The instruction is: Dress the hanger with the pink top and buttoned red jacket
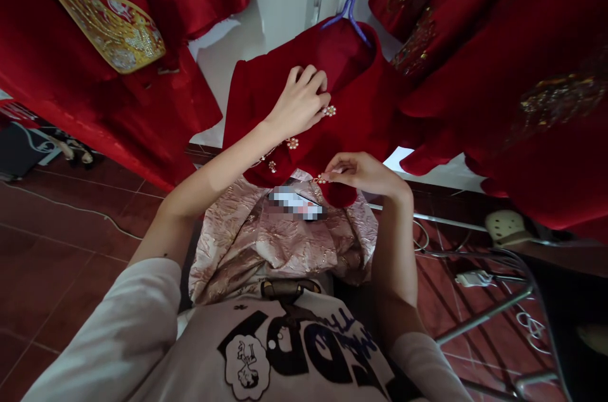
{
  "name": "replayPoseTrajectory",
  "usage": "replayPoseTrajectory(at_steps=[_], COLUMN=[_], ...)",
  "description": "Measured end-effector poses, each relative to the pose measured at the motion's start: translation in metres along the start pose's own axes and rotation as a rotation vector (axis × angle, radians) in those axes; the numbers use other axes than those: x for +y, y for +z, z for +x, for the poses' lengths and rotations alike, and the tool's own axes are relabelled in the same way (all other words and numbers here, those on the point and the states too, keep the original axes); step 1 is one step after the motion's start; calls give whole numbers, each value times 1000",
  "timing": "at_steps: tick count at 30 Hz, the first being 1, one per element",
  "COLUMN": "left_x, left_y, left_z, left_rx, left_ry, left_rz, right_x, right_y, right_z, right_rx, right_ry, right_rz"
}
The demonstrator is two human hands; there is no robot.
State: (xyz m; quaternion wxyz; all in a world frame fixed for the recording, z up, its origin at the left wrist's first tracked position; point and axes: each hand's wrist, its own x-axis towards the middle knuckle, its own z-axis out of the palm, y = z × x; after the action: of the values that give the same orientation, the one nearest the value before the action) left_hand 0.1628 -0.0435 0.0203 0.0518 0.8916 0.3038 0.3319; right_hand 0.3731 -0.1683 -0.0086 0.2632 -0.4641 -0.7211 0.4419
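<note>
A red garment (270, 92) with an open neckline hangs from a purple hanger (351, 3), its lower edge reaching my lap. My left hand (306, 98) lies against its front with the fingers curled; a flower-shaped pearl button (329, 111) shows by the fingertips, and what they pinch is hidden. Lower down, my right hand (354, 171) has thumb and fingers closed on another flower-shaped button (320, 179) near the garment's bottom edge. Further flower-shaped buttons, one by my left forearm (292, 143) and one below it (272, 166), sit on the red cloth.
Pink brocade cloth (285, 240) covers my lap, with a blurred phone-like thing (297, 202) on it. Red embroidered garments hang at left (128, 28) and right (498, 92). On the tiled floor are a pale clog (506, 228), a white plug block (474, 278) and metal tubing (484, 316).
</note>
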Motion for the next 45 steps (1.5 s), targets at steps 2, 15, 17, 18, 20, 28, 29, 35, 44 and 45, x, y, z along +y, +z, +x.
replayPoseTrajectory(at_steps=[2, 15, 17, 18, 20, 28, 29, 35, 44, 45], left_x=[7, 14, 15, 16, 16, 13, 13, 8, -12, -14], left_y=[-3, -12, -14, -15, -16, -15, -15, -22, -22, -25], left_z=[-1, -2, -3, -3, -3, 7, 8, 6, -6, -9], left_rx=[-4, -34, -53, -64, -74, -33, -48, -27, -11, -42], left_ry=[-45, -23, 8, 4, -43, -230, -235, -295, -245, -216], left_rz=[-71, -128, -134, -156, -218, -385, -390, -461, -384, -329], right_x=[1, 1, 1, 2, 2, 2, 2, 0, -9, -6], right_y=[-2, -11, -11, -12, -13, -12, -12, -11, 1, 5], right_z=[-1, -7, -7, -7, -8, -7, -7, -10, 93, 107], right_rx=[12, 39, 37, 37, 41, 42, 39, 67, 584, 625], right_ry=[8, 25, 26, 27, 30, 40, 41, 38, -119, -83], right_rz=[11, 37, 52, 55, 51, 35, 38, 80, -141, -176])
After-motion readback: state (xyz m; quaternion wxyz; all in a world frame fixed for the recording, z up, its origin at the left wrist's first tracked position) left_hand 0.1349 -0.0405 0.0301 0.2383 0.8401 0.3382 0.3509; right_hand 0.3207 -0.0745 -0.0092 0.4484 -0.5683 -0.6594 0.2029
